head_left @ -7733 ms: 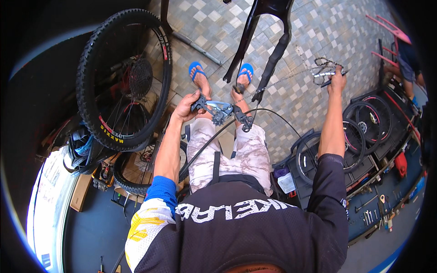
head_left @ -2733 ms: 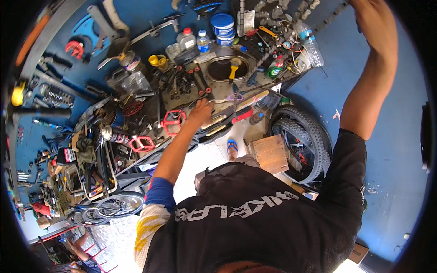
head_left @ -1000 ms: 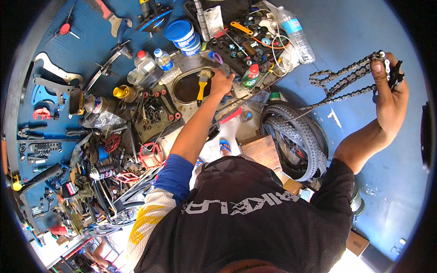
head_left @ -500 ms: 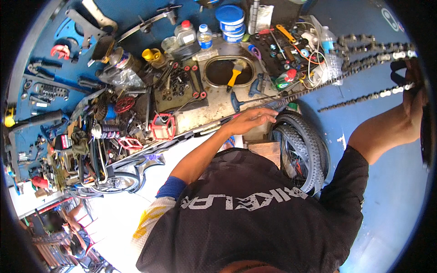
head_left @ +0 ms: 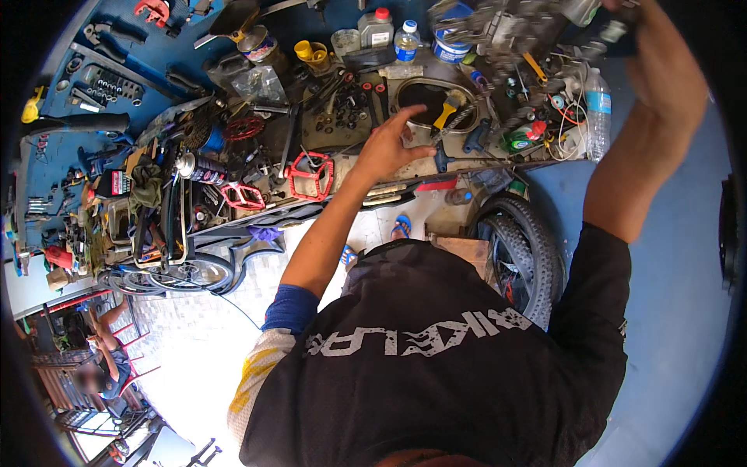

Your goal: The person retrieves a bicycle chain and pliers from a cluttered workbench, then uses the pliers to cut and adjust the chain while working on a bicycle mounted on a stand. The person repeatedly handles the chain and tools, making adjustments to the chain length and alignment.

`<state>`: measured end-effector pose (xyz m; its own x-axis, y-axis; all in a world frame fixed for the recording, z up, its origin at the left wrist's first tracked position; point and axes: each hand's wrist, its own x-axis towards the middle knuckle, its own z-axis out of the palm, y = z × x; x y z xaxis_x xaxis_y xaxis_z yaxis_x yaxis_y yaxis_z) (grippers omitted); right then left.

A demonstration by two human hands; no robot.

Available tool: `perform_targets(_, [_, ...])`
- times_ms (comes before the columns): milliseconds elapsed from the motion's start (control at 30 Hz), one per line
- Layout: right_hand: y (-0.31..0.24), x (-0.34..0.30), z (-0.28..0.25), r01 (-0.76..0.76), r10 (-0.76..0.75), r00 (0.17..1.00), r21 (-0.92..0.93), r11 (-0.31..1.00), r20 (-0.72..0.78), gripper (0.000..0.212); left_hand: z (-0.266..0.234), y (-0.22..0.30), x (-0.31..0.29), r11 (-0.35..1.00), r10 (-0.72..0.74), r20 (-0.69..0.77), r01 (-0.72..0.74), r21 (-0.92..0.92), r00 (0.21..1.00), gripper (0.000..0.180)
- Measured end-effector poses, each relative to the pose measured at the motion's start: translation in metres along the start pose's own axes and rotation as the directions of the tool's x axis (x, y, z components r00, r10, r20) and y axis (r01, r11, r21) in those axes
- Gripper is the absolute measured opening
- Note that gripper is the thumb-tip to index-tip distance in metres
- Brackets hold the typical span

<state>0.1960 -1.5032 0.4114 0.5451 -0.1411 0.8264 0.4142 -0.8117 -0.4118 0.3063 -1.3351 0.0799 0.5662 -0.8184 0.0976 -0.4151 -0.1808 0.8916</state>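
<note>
My right hand (head_left: 671, 66) is raised high at the upper right. Its fingers are partly cut off by the view's edge and close around bicycle chains (head_left: 537, 39), which hang in a motion-smeared bunch over the bench's far right. Nearer the middle, my left hand (head_left: 393, 148) hovers over the bench's front edge, thumb and fingers apart, with nothing in it. Just beyond it lie an oval metal basin (head_left: 436, 79) with dark contents and a yellow-handled brush (head_left: 445, 115) resting in it. A blue-handled tool (head_left: 442, 159) sits beside my left thumb.
Red pedals (head_left: 311, 177), a spray can (head_left: 198, 167) and several tools crowd the bench's left. Bottles and tubs line its back, with a clear water bottle (head_left: 597, 117) at right. Bicycle tyres (head_left: 529, 249) stand below. A seated person (head_left: 113, 366) is far left.
My right hand has swung up and leftward with the chains, which now blur above the bench. My left hand has shifted left and up, its fingers spreading. The whole view has tilted.
</note>
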Motion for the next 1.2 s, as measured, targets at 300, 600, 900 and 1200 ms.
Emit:
perform_targets(300, [0.015,-0.048,0.083,-0.410,0.370,0.799,-0.020,0.912,0.474,0.021,-0.014,-0.086,-0.030,0.939,-0.225,0.155,0.257,-0.228,0.962,0.033])
perform_targets(600, [0.092,-0.177,0.156,-0.044,0.198,0.555,-0.210,0.977,0.808,0.040,-0.060,-0.111,-0.062,0.925,-0.298,-0.003,0.288,-0.248,0.955,0.053])
perform_targets(900, [0.141,-0.279,0.206,-0.231,0.409,0.435,-0.339,0.912,0.802,0.052,-0.039,-0.110,-0.081,0.991,-0.081,-0.036,0.084,0.106,0.996,0.049])
perform_targets(1200, [0.180,-0.300,0.201,-0.520,0.494,0.278,-0.304,0.799,0.823,0.054,-0.036,-0.102,-0.078,0.918,-0.262,-0.010,0.252,0.306,0.965,0.037])
